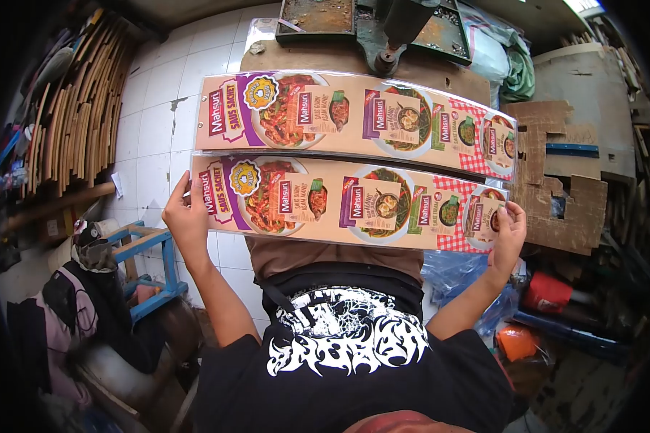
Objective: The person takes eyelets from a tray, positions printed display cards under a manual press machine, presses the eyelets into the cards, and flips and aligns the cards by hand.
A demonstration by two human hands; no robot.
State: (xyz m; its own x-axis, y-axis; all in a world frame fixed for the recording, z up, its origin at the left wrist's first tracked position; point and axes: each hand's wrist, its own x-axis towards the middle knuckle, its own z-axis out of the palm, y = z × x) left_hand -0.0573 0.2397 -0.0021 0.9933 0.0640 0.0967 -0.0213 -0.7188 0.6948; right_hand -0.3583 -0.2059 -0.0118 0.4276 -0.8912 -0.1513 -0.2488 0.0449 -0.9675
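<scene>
Two long printed food-advert strips reading "Mahsuri Saus Sachet" lie across the middle of the view, one above the other. My left hand (185, 209) grips the left end of the nearer strip (325, 198), thumb and fingers pinching its edge. At the opposite end, my right hand (510, 232) is closed on the lower right corner of the same strip. Touching neither hand, the farther strip (354, 115) rests on the work surface just beyond. Both strips have a glossy, clear-edged surface.
A dark metal machine (390, 43) with side trays stands beyond the strips. Cut brown boards (556, 166) lie at right. Stacked sheets (79, 108) and a blue frame (152, 249) stand at left. Clear blue plastic (455, 278) lies near my right forearm.
</scene>
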